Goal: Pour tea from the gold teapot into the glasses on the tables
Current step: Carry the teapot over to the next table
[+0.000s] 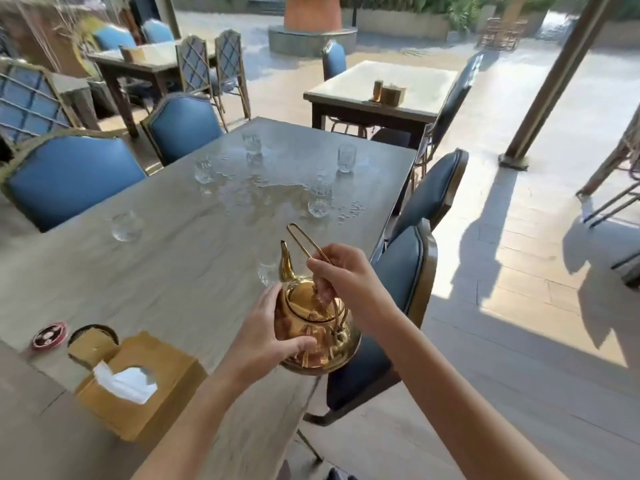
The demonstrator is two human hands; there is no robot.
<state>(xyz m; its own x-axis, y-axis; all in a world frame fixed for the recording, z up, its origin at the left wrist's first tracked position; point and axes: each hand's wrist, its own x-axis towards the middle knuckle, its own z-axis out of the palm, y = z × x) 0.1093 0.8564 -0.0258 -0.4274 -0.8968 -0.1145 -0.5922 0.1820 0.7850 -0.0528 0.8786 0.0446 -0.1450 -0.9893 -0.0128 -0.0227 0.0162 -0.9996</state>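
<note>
The gold teapot (pixel 313 332) is being gripped: handle by the right hand (pixel 341 275), body cupped by the left hand (pixel 265 336), with a glass (pixel 267 271) at its eleven o'clock.

No text, label, brand or number can be read; the round red-and-black disc (pixel 49 335) near the table's (pixel 166 271) left edge bears a mark too blurred to make out.

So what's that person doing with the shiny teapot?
A person is holding a gold teapot with both hands at the near edge of a long table. The right hand grips the wire handle, and the left hand steadies the pot's side. The spout points toward a small glass just behind it. More glasses stand further along, and the tabletop is wet with a puddle. Nothing is pouring out right now.
</note>
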